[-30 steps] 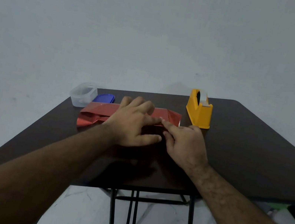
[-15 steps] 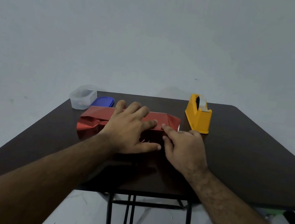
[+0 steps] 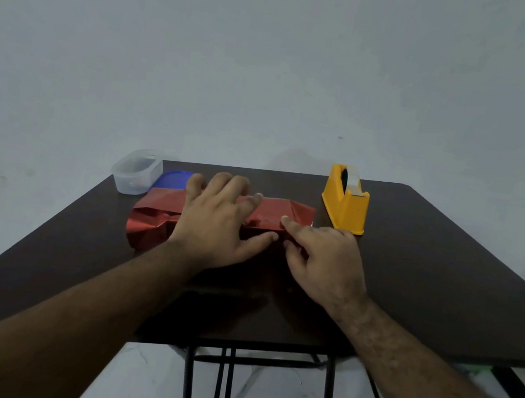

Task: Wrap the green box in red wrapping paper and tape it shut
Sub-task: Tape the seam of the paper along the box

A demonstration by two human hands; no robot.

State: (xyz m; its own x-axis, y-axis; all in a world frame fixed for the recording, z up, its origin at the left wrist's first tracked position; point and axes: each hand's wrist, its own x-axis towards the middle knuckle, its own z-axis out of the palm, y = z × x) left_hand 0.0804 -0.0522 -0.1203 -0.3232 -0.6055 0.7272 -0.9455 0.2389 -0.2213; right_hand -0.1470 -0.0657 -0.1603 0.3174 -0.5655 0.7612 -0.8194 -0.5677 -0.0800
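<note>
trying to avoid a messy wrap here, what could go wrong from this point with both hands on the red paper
1. The left hand lies flat on the red wrapping paper; lifting it to reach the yellow tape dispenser may let the fold spring open.
2. The left end of the paper is crumpled and loose, so it may tape down untidily.
3. The right hand presses with fingertips only, so the thin paper could crease or tear.

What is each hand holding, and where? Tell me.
Left hand presses flat on top of the red-wrapped box, gripping nothing. Right hand presses the paper near its right end; any pinch cannot be told.
</note>
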